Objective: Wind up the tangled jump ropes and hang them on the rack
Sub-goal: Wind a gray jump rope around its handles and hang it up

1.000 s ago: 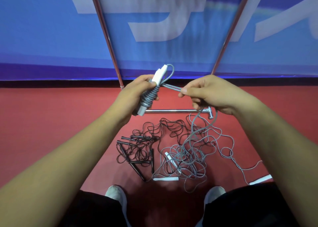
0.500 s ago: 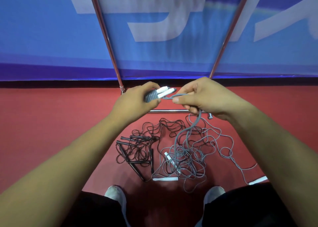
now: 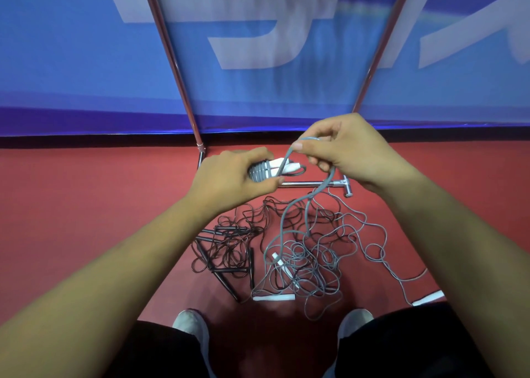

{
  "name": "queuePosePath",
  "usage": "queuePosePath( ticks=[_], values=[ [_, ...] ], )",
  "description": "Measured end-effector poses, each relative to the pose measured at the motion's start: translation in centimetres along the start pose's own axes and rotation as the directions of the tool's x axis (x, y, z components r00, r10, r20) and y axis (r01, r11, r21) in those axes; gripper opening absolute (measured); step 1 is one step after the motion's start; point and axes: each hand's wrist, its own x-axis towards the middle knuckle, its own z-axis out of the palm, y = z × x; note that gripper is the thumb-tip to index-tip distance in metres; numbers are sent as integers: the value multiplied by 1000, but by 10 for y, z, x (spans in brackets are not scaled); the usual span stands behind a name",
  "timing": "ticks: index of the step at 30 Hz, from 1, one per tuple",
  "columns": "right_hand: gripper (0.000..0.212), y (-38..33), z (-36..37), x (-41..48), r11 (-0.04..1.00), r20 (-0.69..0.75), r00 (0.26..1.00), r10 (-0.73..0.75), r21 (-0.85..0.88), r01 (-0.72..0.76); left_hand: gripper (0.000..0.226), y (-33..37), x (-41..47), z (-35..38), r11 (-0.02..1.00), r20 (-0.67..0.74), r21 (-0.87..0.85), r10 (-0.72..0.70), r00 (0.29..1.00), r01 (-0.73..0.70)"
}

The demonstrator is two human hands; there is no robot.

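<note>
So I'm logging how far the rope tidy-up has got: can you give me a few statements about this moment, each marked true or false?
1. The left hand grips a pair of white handles with grey cord wound round them. True.
2. The right hand is empty. False: it pinches the grey cord between thumb and finger, and the cord trails down to the floor.
3. A tangle of black jump ropes lies on the red floor, left of the grey tangle. True.
4. A wound rope already hangs on the metal rack. False: none shows on the visible part of the rack.
5. All the white handles are in the hands. False: some lie on the floor, one near the shoes.
</note>
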Motion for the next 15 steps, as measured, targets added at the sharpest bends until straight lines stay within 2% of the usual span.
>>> queuePosePath(
  ticks=[4,7,11,15],
  values=[
    [8,7,-8,4,997,-6,999,-49,-62,48,42,-5,0,-4,983,71,-83,172,983,-166],
    [9,10,-9,6,991,17,996,-93,-93,94,34,-8,0,-5,929,148,-292,277,949,-226],
    [7,14,-12,11,992,-1,992,-123,-35,123,25,-2,-4,-13,712,153,-698,256,954,-79],
    [10,15,-7,15,991,6,992,-129,-19,129,17,4,-4,-21,479,85,-877,84,993,35]
  ],
)
